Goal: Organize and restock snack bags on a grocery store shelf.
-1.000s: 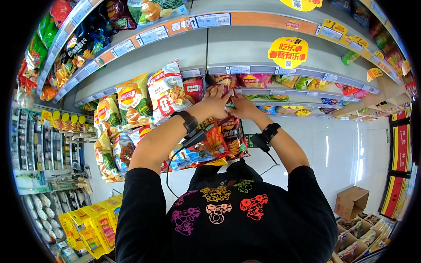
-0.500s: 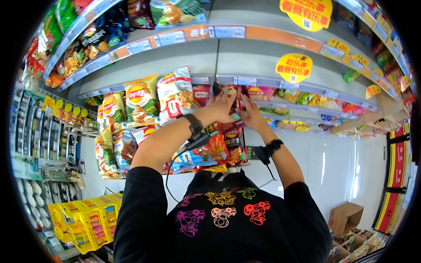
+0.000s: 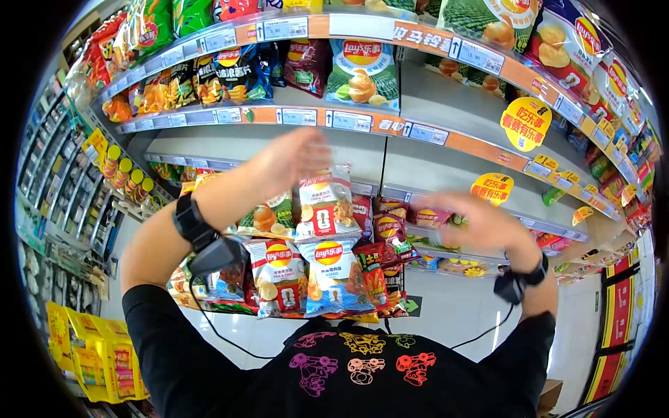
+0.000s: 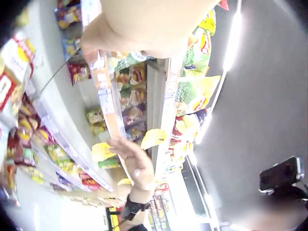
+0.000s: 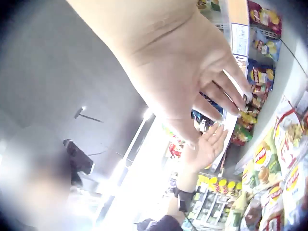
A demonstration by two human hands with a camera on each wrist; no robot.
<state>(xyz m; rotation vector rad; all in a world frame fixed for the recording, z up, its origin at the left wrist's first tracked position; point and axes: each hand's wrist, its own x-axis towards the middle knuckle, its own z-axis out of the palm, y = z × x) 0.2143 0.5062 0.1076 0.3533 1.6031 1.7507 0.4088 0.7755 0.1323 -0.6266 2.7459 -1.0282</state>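
Both hands are raised and apart, with nothing held in either. In the head view my left hand (image 3: 305, 155), blurred, hovers over the top of a white-and-red chip bag (image 3: 325, 209). My right hand (image 3: 470, 221) is out to the right, overlapping the lower shelf in that view. Its fingers spread loosely in the right wrist view. Between and below the hands, chip bags are heaped together: a maroon bag (image 3: 391, 235), a light blue bag (image 3: 336, 277), a second white-and-red bag (image 3: 279, 276) and a red bag with fries on it (image 3: 371, 279).
Ahead run curved store shelves with a price-label rail (image 3: 348, 120); a green chip bag (image 3: 361, 76) and a dark maroon one (image 3: 305, 66) stand above it. Round yellow signs (image 3: 526, 125) jut from the rails. A yellow display stand (image 3: 97, 355) is at lower left. Cables hang from both wrist cameras.
Both hands were together on bags at the right of the heap; they have let go, risen and moved apart, left hand leftward, right hand rightward. The head view has tilted up, showing more upper shelves.
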